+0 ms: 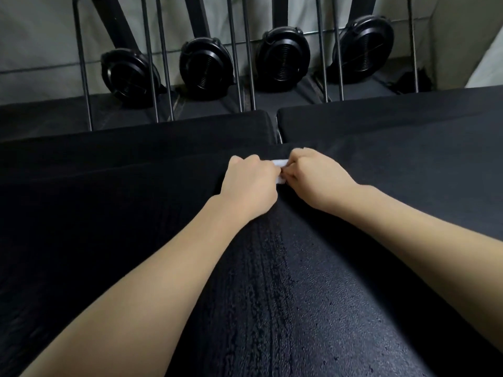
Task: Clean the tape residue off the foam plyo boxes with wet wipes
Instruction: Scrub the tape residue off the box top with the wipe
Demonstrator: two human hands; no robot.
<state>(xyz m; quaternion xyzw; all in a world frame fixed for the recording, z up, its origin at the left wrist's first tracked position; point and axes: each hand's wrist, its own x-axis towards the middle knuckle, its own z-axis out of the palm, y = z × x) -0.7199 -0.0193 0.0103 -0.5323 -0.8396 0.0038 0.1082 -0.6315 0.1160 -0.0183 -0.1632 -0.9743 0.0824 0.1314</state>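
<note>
A black foam plyo box (285, 295) fills the foreground, its textured top streaked wet down the middle. Near its far edge my left hand (249, 183) and my right hand (317, 176) meet knuckle to knuckle. Both have curled fingers and pinch a small white wet wipe (280, 162) between them. Only slivers of the wipe show, one above the thumbs and one below; the rest is hidden by the fingers. Both forearms reach over the box top.
Two more black boxes lie beyond, one far left (163, 129) and one far right (394, 123), with a narrow gap between them. Behind stand several upright rowing machines with round black flywheel housings (205, 68) and thin metal legs, against a pale wall.
</note>
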